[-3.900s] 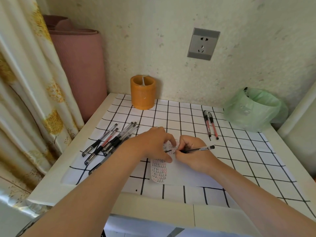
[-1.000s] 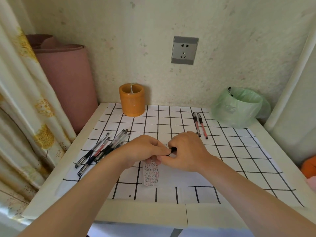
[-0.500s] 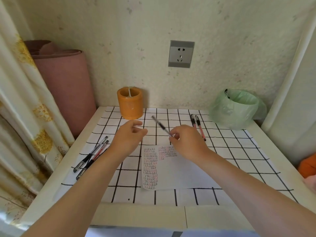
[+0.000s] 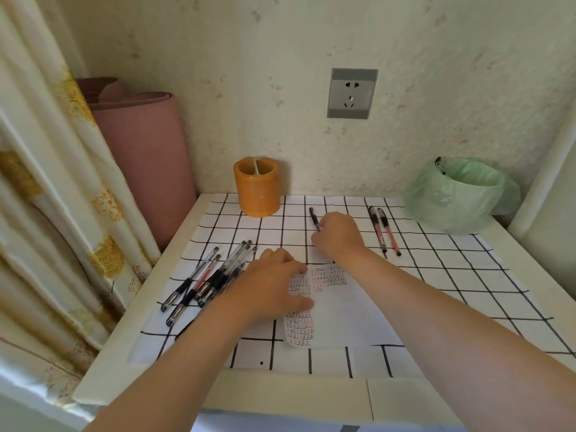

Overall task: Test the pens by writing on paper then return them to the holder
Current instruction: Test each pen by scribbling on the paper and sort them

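Indoors, grid-lined tabletop (image 4: 452, 275) against speckled wall (image 4: 249, 88) with socket (image 4: 351, 93), left hand (image 4: 274, 285) flat on paper (image 4: 346, 316), right hand (image 4: 338, 235) gripping pen (image 4: 314, 217).

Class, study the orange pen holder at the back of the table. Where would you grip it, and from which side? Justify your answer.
Probably best to grasp the orange pen holder round the middle of its side, coming from the front. It is a plain upright cylinder with no handle, and the room wall stands close behind it, so the back is shut off.
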Motion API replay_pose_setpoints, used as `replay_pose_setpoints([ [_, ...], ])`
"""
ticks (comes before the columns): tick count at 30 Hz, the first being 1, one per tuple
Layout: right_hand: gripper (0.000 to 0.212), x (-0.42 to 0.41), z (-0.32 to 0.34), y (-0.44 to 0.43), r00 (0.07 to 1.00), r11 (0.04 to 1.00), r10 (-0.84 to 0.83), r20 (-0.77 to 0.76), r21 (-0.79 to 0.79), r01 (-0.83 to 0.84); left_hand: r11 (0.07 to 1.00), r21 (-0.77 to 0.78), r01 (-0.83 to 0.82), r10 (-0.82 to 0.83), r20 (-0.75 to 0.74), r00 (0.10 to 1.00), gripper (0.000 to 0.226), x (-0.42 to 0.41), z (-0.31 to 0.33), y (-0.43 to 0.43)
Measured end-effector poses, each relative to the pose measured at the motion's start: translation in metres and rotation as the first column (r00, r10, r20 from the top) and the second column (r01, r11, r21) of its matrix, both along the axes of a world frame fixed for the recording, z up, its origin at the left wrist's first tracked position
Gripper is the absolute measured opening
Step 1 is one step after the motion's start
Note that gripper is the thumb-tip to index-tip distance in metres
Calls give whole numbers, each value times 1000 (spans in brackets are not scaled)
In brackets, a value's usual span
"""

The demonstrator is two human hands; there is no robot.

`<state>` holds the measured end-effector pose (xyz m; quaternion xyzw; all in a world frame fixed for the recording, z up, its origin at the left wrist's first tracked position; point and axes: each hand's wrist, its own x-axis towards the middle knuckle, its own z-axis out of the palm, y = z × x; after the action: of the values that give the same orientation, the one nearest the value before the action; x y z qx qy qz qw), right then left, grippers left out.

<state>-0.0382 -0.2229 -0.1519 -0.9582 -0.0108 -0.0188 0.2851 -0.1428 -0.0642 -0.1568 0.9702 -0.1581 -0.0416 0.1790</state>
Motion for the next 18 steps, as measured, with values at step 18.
replay_pose_setpoints([
  [18,19,-70,12,66,649,676,736,195,-270,-686,874,90,-477,462,152,874,41,-19,15,102],
])
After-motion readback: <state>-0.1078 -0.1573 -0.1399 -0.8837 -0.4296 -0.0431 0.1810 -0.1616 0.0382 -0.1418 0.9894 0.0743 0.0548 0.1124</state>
